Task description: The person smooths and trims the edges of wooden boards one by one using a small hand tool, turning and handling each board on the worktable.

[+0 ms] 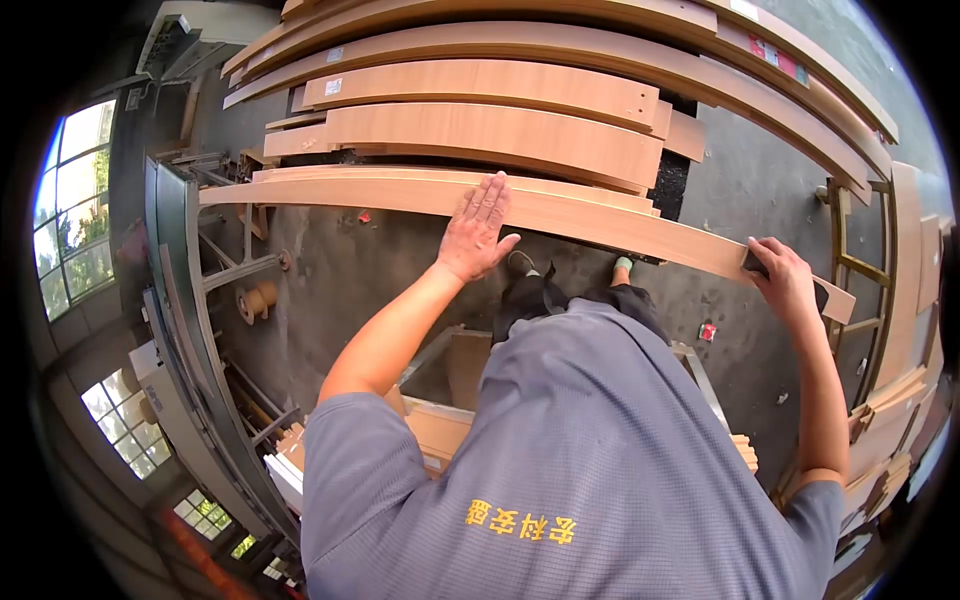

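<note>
A long, narrow wood-coloured board (610, 224) runs across the view in front of my body. My left hand (478, 230) lies on it near the middle, fingers stretched out and together, palm down, thumb apart. Toward the board's right end, my right hand (783, 277) is closed around a dark block (755, 262), which touches the board's face. Another thin board edge shows just behind the long board. Stacked curved boards (500, 135) lie beyond it.
Longer boards (520, 40) are stacked at the top. A metal rack (858, 265) stands at the right, beside leaning panels (905, 270). At the left are a machine frame (185, 260) and a spool (256, 301). More wood pieces (438, 432) lie near my body.
</note>
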`<state>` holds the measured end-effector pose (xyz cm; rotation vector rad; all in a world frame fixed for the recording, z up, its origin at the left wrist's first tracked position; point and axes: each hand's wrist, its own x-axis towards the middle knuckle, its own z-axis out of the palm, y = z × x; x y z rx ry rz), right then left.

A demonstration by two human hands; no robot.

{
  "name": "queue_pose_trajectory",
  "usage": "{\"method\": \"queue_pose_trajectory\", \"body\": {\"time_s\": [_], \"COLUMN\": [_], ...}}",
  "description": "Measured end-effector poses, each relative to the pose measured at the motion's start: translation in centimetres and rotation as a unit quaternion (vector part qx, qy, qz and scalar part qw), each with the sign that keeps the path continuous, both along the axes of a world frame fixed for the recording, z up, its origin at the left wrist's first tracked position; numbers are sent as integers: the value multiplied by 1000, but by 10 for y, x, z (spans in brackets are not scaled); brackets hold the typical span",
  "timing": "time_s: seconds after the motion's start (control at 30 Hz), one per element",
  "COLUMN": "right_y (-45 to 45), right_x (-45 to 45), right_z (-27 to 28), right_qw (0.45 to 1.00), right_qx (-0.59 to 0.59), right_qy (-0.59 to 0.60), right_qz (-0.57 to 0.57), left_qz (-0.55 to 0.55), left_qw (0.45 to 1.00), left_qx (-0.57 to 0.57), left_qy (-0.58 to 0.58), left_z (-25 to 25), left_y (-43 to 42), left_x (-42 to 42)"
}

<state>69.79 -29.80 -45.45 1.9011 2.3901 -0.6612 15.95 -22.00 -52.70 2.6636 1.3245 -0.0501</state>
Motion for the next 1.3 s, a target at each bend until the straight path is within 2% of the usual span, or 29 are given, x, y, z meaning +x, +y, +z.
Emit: {"method": "queue_pose_trajectory", "body": {"time_s": [0.07, 0.17, 0.4, 0.57, 0.73, 0.83, 0.97, 1.3], "right_y": [39, 63, 117, 163, 199, 218, 246, 304], "right_x": [-88, -168, -367, -498, -613, -678, -769, -976], "right_z": [18, 15, 18, 20, 22, 17, 12, 20], "right_qw": [999, 997, 991, 987, 984, 978, 975, 974], "right_qx": [-19, -23, 3, 5, -9, 25, 35, -1], "right_qy": [-7, -20, -46, -26, -44, 2, 5, 13], "right_qz": [35, 70, 128, 157, 173, 207, 219, 227], "left_qz": [54, 104, 154, 204, 250, 268, 286, 350], "left_qw": [998, 990, 972, 957, 947, 941, 937, 919], "left_qx": [33, 92, 148, 176, 180, 187, 184, 168], "left_qy": [-20, -18, -97, -109, -90, -86, -80, -71], "left_z": [12, 3, -11, -10, -15, -16, -19, -6], "left_y": [15, 25, 62, 90, 117, 134, 154, 203], "left_x": [-77, -146, -288, -404, -502, -567, -645, -833]}}
